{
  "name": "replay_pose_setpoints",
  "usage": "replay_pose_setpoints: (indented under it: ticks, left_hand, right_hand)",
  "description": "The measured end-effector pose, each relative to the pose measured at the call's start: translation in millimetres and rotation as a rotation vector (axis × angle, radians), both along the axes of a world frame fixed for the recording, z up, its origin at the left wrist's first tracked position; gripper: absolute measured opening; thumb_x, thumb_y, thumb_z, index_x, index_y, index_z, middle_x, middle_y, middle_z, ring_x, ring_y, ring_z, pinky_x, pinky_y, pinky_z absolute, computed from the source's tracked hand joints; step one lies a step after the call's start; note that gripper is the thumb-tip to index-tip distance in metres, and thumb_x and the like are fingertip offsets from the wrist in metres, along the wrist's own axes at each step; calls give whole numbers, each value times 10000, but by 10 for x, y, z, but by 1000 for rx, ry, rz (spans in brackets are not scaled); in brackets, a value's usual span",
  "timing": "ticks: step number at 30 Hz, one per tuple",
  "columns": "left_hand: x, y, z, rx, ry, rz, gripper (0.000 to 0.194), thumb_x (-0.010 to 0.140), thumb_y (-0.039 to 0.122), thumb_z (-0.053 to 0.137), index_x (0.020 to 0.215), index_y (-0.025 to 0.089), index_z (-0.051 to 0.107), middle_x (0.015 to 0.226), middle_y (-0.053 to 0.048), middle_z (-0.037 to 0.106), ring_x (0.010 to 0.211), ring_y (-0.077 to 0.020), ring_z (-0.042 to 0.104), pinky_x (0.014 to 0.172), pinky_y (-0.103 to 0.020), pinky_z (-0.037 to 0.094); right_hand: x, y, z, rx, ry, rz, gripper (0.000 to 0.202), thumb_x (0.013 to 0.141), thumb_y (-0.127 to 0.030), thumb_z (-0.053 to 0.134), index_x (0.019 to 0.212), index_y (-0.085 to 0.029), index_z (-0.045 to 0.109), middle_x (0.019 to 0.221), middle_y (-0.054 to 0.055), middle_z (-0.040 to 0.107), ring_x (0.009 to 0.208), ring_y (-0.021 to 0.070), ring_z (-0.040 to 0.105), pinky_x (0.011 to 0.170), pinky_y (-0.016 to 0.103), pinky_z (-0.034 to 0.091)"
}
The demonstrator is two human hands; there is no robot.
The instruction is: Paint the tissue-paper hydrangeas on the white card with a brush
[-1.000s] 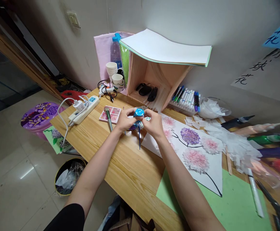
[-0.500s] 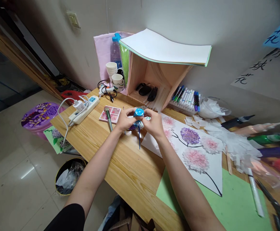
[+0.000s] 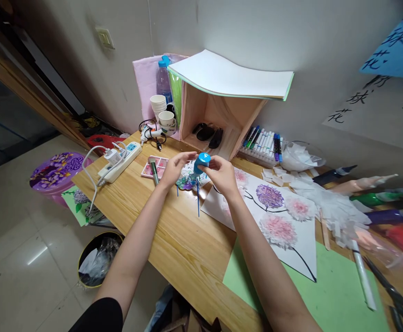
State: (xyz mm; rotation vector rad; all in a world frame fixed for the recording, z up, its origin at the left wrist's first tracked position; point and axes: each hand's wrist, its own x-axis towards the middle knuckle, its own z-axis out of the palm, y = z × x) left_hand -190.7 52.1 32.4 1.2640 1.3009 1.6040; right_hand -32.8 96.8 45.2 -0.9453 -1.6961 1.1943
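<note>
My right hand [image 3: 222, 176] grips a blue paint bottle [image 3: 202, 161], its blue base turned up. The bottle stands over a paint palette [image 3: 186, 182] with green and purple blobs. Just left of the bottle is my left hand [image 3: 174, 171], its fingers apart and holding nothing I can see. A thin blue paintbrush [image 3: 198, 203] lies at the palette's front edge. Near my left wrist, a thick green-handled brush [image 3: 154, 170] leans on a pink sectioned tray [image 3: 146, 172]. Right of my hands, a white sheet [image 3: 243, 219] bears pink and purple fluffy flowers with black stems.
A power strip [image 3: 120, 162] with cords sits at the left edge. Behind stand paper cups [image 3: 158, 105] and a pink box [image 3: 222, 106]. Markers [image 3: 263, 143], white paper scraps [image 3: 336, 203], paint bottles [image 3: 370, 184] and scissors [image 3: 395, 290] fill the right. Below is a bin [image 3: 99, 258].
My left hand has come away from the blue bottle and opened, moving left. The bottle is now tilted in my right hand, and more of the palette shows.
</note>
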Motion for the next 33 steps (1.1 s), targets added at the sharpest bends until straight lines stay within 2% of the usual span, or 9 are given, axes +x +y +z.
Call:
replay_pose_setpoints:
  ticks: [3, 6, 8, 13, 17, 20, 23, 27, 33]
  left_hand:
    - [-169, 7, 14, 32, -57, 177, 559, 864, 630, 344, 917, 190, 686, 933, -91, 732, 866, -189, 673, 758, -302, 497]
    - [-275, 11, 14, 54, -70, 334, 493, 868, 582, 374, 922, 187, 664, 886, -74, 723, 789, -159, 655, 674, -257, 474]
    - [-230, 0, 30, 57, -51, 354, 459, 862, 556, 413, 910, 173, 664, 870, -76, 712, 764, -158, 640, 665, -258, 466]
    - [327, -62, 185, 31, 66, 97, 305, 803, 432, 613, 943, 174, 699, 943, -87, 714, 894, -214, 643, 775, -315, 483]
    - [883, 14, 423, 74, 116, -154, 441, 734, 356, 721, 1134, 191, 637, 1180, -105, 647, 1081, -251, 594, 899, -347, 470]
    - [1220, 169, 591, 112, 130, -281, 410, 752, 343, 709, 1119, 176, 634, 1199, -103, 637, 1108, -248, 579, 962, -351, 440]
    - [1539, 305, 708, 120, 146, -391, 336, 798, 366, 650, 1049, 143, 648, 1072, -108, 685, 1011, -243, 624, 936, -365, 459]
    - [2011, 404, 844, 118, 220, -517, 292, 809, 377, 627, 976, 139, 656, 976, -95, 695, 958, -247, 630, 882, -363, 477]
    - [2760, 658, 1008, 116, 353, -648, 237, 806, 376, 612, 850, 144, 631, 854, -60, 657, 868, -222, 606, 819, -338, 471]
  right_hand:
    - [36, 27, 60, -202, 246, -124, 243, 574, -287, 767, 756, -167, 660, 769, 29, 701, 751, 179, 652, 811, 354, 529]
    - [114, 52, 145, -373, 497, -198, 277, 573, -308, 788, 769, -165, 655, 799, 25, 704, 791, 174, 664, 855, 359, 539]
    - [175, 55, 203, -464, 617, -189, 266, 605, -327, 776, 783, -177, 648, 811, 19, 709, 803, 168, 676, 860, 349, 556]
    - [321, -9, 324, -605, 789, -101, 161, 674, -289, 742, 761, -186, 655, 769, 36, 723, 845, 177, 695, 847, 311, 583]
    - [541, -95, 414, -725, 907, 10, 81, 737, -228, 694, 808, -196, 674, 774, 30, 725, 853, 155, 694, 795, 240, 588]
    - [850, -164, 486, -763, 964, 21, 110, 741, -206, 696, 850, -216, 682, 781, 6, 723, 788, 126, 687, 743, 210, 587]
    - [1290, -233, 547, -622, 839, -15, 182, 732, -297, 713, 889, -209, 683, 859, 9, 720, 815, 131, 672, 786, 252, 570]
    - [1977, -281, 583, -152, 324, -201, 313, 686, -385, 740, 919, -188, 672, 914, 30, 697, 843, 167, 642, 787, 284, 520]
    - [2753, -201, 560, 250, -165, -372, 314, 850, -449, 530, 996, -194, 643, 894, 62, 688, 827, 203, 630, 759, 312, 467]
